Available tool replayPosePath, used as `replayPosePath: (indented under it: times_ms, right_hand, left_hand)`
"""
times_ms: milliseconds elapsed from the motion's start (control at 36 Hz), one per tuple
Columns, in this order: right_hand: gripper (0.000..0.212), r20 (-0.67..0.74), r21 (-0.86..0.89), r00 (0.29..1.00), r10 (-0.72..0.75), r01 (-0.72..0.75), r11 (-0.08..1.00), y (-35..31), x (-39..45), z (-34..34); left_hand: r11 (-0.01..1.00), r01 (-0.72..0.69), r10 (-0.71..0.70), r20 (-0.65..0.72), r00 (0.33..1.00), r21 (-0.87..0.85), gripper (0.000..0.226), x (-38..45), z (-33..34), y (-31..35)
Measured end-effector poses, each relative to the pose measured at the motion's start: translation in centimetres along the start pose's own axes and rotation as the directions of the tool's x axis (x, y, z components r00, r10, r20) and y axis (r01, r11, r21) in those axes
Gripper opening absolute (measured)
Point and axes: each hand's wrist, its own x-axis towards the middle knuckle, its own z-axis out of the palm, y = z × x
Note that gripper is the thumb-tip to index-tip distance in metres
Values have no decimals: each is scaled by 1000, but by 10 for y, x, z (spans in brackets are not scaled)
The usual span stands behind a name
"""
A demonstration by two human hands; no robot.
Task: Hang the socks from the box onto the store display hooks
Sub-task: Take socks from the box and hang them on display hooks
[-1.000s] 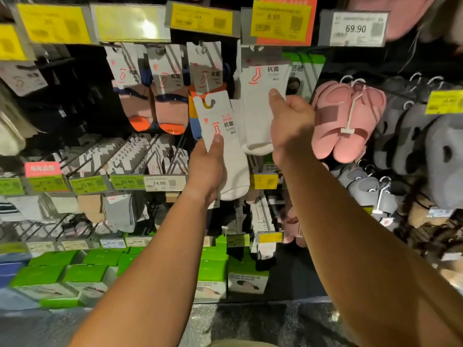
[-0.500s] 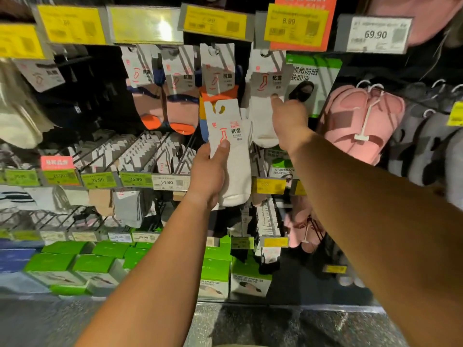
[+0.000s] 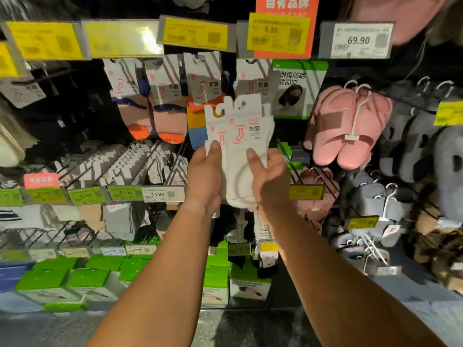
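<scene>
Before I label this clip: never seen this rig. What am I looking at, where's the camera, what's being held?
There is no robot here. A person wears one wide-angle camera on the head, looking forward and down along both bare forearms, so the single picture is their own view of a store display wall.

Both hands hold white sock packs on white header cards, fanned slightly so at least two cards show. The left hand grips the left edge with its thumb on the card front; the right hand grips the right side.

Around them: patterned orange and blue socks hang from hooks above left, under yellow price tags. A face mask pack hangs just right of the held cards, then pink slippers and grey slippers. Green boxes sit on the bottom shelf.
</scene>
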Motion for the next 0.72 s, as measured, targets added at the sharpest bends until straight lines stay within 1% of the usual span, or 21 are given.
replayPosePath:
  times_ms: [56,111,194,306,389,500,611,722]
  right_hand:
    - [16,-3,-70,999,-38,38,997,1,5,-6]
    - [13,-1,-78,999,-38,38,996,-1,8,-10]
    - [12,-19,-56,999,-32,31,998,-2,11,-14]
    - [18,-20,-30,998,-54,54,998,-11,13,-16]
    - [16,-36,-30,995,-93,92,995,-20,15,-18]
    - [24,-40,-9,985,-168,168,986,-33,17,-19]
    - [22,-16,30,985,-170,170,985,-37,18,-19]
    - [18,-20,5,987,-162,162,987,-30,14,-19]
  left_hand:
    - [1000,-10,10,-21,1000,11,18,3,-2,1]
    - [1000,-14,14,-35,999,-6,18,3,-2,3]
    - [1000,-21,20,-42,999,-20,18,6,-2,3]
    - [1000,-29,29,-53,998,13,18,8,-3,3]
    - [1000,-22,23,-47,999,8,19,8,-3,5]
    - [1000,-20,20,-45,999,0,21,11,-3,5]
    - [1000,-16,16,-54,998,2,21,11,-3,6]
    - [999,-22,21,-53,998,-23,24,10,-3,8]
